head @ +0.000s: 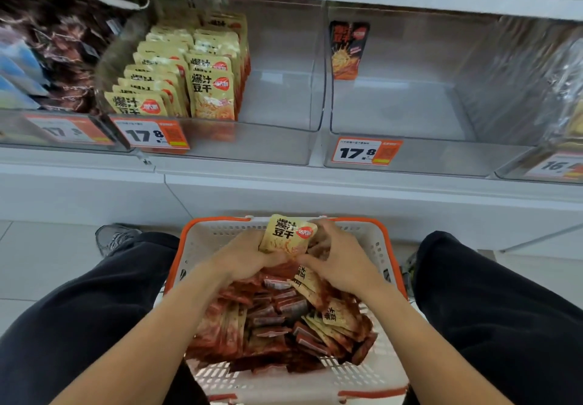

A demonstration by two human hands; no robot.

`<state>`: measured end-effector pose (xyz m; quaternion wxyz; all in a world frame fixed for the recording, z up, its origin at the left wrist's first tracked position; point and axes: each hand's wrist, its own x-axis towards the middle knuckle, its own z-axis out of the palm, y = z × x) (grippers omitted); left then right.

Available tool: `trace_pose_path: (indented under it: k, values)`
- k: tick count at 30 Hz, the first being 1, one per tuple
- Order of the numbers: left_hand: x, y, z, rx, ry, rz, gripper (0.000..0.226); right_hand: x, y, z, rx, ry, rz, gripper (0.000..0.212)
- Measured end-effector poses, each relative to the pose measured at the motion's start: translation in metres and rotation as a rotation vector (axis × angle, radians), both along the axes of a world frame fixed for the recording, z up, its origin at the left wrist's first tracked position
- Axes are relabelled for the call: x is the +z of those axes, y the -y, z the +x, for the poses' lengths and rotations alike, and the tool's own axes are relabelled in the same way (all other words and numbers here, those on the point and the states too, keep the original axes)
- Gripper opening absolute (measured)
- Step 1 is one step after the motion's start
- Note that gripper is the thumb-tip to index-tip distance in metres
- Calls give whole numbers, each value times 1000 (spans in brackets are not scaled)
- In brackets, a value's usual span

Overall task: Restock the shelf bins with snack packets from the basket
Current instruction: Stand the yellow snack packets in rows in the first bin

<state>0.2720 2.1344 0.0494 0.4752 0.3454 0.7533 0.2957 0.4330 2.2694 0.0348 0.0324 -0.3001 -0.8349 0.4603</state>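
Now, yellow packet (287, 234) between both hands (249, 254), above basket (377, 240).

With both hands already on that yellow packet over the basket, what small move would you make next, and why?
Probably lift the yellow packet, held by the left hand and right hand, up to the left clear bin: its matching yellow packets fill only the left side, leaving bare floor beside them.
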Motion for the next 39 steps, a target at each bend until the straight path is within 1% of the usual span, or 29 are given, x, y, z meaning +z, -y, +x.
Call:
trace_pose_path:
  k: [1, 2, 4, 6, 9, 11, 12, 13, 14, 15, 16, 17, 19, 22, 26, 29, 32, 34, 39]
  values:
    - [10, -2, -8, -53, -36, -5, 13, 10, 0, -2, 8, -34, -51, 53]
    - [21, -4, -14, -94, -65, -10, 13, 20, 1, -5, 21, -66, -71, 48]
    - [39, -6, -28, -147, -124, -10, 12, 37, 3, -14, 32, -112, -36, 29]
    - [57, -6, -43, -162, -147, 34, 14, 53, 6, -25, 14, -178, -7, 18]
    - [78, 0, -64, -108, -93, 112, 21, 81, 7, -49, 10, -271, 55, 16]
    - [90, 5, -76, -47, -129, 208, 20, 100, 6, -68, 54, -303, 165, 16]
    - [95, 6, -82, 19, -165, 295, 19, 110, 4, -78, 55, -345, 252, 16]
    - [100, 8, -88, 118, -238, 398, 20, 120, 3, -87, 25, -410, 346, 17]
    - [104, 11, -94, 240, -366, 503, 22, 129, 1, -97, -31, -493, 430, 17]
    - [106, 13, -102, 352, -534, 595, 25, 138, -2, -106, -98, -579, 493, 17]
    - [104, 16, -111, 429, -698, 655, 29, 145, -5, -116, -150, -647, 533, 16]
    - [101, 19, -121, 465, -838, 673, 34, 152, -10, -127, -178, -683, 545, 16]
    - [86, 22, -141, 444, -1000, 639, 47, 160, -21, -151, -167, -668, 497, 19]
    - [67, 17, -153, 417, -1097, 555, 60, 157, -39, -186, -104, -537, 470, 24]
    - [65, 7, -151, 503, -1137, 532, 57, 142, -54, -228, -31, -346, 475, 35]
    - [64, 5, -152, 505, -1171, 521, 54, 132, -62, -250, 13, -218, 471, 43]
    - [64, 4, -152, 513, -1176, 516, 53, 125, -64, -265, 8, -132, 558, 48]
    - [65, 3, -150, 521, -1168, 513, 53, 121, -62, -270, -16, -125, 601, 47]
    - [64, 2, -148, 534, -1159, 502, 54, 120, -56, -271, -78, -201, 581, 51]
